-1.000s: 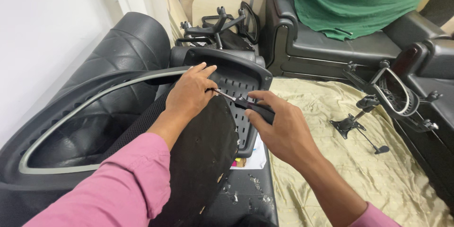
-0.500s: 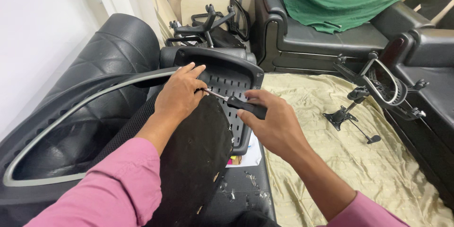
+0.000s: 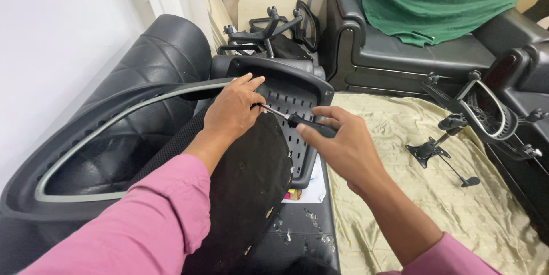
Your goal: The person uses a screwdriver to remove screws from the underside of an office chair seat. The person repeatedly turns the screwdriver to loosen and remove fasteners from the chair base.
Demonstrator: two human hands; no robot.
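Note:
My right hand (image 3: 343, 146) grips a black-handled screwdriver (image 3: 297, 120); its metal shaft points left to the top edge of a dark, worn seat board (image 3: 249, 177). My left hand (image 3: 231, 112) rests on that top edge, fingers spread, beside the screwdriver tip. Behind the hands lies a black slotted plastic chair shell (image 3: 291, 95). A black chair back frame with a grey rim (image 3: 103, 137) runs to the left under my left arm.
A black padded sofa arm (image 3: 154, 52) lies at the left, a black sofa with a green cloth (image 3: 434, 0) at the back. A chair base (image 3: 269, 29) stands behind the shell. A chair mechanism (image 3: 434, 149) and armrest parts (image 3: 486, 112) lie on the beige sheet.
The view has shifted slightly. Both hands stay at the seat board's top edge; the right hand's fingers have shifted on the screwdriver handle.

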